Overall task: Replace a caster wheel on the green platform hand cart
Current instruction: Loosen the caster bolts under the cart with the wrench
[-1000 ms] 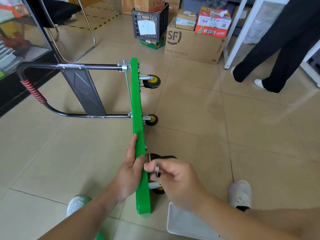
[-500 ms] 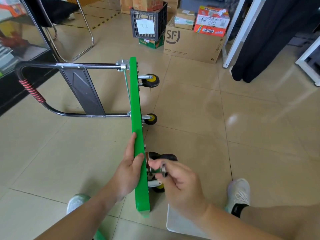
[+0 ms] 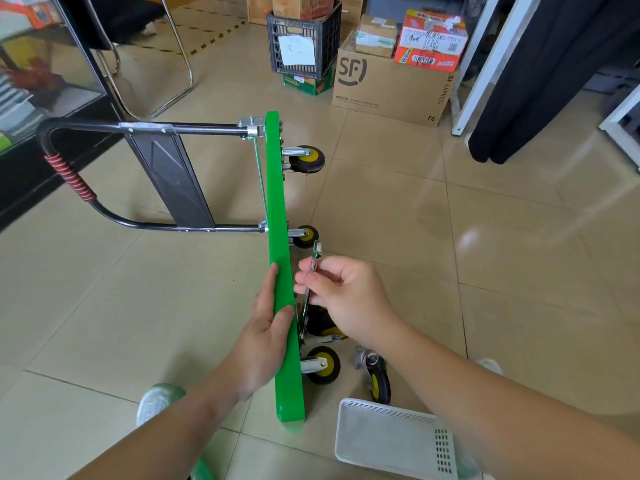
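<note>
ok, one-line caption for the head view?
Left hand steadies the upended green cart; right hand holds a wrench at its underside.

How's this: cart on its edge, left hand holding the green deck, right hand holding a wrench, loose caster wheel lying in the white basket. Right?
Not quite. The head view shows the loose caster wheel on the floor beside the white basket, not in it. The rest holds: left hand holds the green deck, right hand holds the wrench.
</note>
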`<state>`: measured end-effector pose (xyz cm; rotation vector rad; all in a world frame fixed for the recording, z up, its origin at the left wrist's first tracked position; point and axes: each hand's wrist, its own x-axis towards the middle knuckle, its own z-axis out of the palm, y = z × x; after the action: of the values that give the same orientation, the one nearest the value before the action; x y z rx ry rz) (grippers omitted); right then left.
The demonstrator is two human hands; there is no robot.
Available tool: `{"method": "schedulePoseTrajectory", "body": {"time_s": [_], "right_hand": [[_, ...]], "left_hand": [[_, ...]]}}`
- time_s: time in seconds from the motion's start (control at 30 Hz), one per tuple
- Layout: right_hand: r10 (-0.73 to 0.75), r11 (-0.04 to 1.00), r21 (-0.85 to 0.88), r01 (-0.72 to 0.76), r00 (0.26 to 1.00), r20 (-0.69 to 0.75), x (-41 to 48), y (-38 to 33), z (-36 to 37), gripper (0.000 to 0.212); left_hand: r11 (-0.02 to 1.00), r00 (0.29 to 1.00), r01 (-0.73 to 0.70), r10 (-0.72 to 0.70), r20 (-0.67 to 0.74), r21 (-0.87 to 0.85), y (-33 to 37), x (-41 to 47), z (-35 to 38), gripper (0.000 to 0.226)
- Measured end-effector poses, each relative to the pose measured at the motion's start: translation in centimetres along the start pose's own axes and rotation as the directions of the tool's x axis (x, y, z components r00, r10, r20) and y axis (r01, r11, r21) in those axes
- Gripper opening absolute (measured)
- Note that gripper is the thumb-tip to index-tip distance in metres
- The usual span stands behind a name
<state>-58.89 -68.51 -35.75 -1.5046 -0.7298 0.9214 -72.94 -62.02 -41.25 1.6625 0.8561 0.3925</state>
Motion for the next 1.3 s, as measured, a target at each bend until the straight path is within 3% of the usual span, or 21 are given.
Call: {"method": "schedulePoseTrajectory", "body": {"time_s": [0.17, 0.43, 0.53, 0.63, 0.83, 1.03, 1.13, 1.3], "right_hand": [[-0.013, 1.0, 0.012, 0.013, 0.999, 0.036, -0.7, 0.5, 0.3, 0.021], [-0.307, 0.935, -0.166, 0.313, 0.95, 0.062, -7.1, 3.1, -0.6, 0.029], [-0.449, 0.851, -0.253, 0.461, 0.887, 0.106, -8.8, 4.9, -0.7, 0.039], [-0.525, 0.792, -0.289, 0.538, 0.841, 0.127, -9.6, 5.5, -0.5, 0.036], [-0.524, 0.815, -0.268, 0.515, 0.851, 0.041, -8.8, 5.0, -0.5, 0.043], [-0.514, 0.844, -0.215, 0.491, 0.856, -0.06, -8.5, 3.7, -0.9, 0.037], [-0.438, 0.891, -0.178, 0.417, 0.894, -0.099, -8.4, 3.0, -1.7, 0.022], [-0.331, 0.93, -0.201, 0.307, 0.938, -0.098, -8.4, 2.2, -3.5, 0.023]], "left_hand": [[1.0, 1.0, 0.006, -0.006, -0.005, -0.016, 0.2, 0.1, 0.1, 0.064], [0.997, 1.0, 0.019, -0.02, -0.015, -0.07, -0.2, 0.1, 0.2, 0.059], [0.999, 1.0, 0.009, -0.01, -0.021, -0.031, -0.2, 0.1, 0.2, 0.062], [1.0, 0.999, 0.02, -0.02, -0.025, -0.015, -0.3, 0.1, 0.3, 0.063], [0.998, 0.999, 0.025, -0.026, -0.021, -0.051, -0.1, 0.0, 0.3, 0.062], [0.999, 1.0, 0.006, -0.007, -0.024, -0.043, -0.1, 0.0, 0.3, 0.065], [0.998, 1.0, 0.008, -0.009, -0.015, -0.058, -0.1, 0.0, 0.3, 0.061], [0.999, 0.999, 0.031, -0.031, -0.012, -0.017, 0.0, -0.2, 0.4, 0.063]]}}
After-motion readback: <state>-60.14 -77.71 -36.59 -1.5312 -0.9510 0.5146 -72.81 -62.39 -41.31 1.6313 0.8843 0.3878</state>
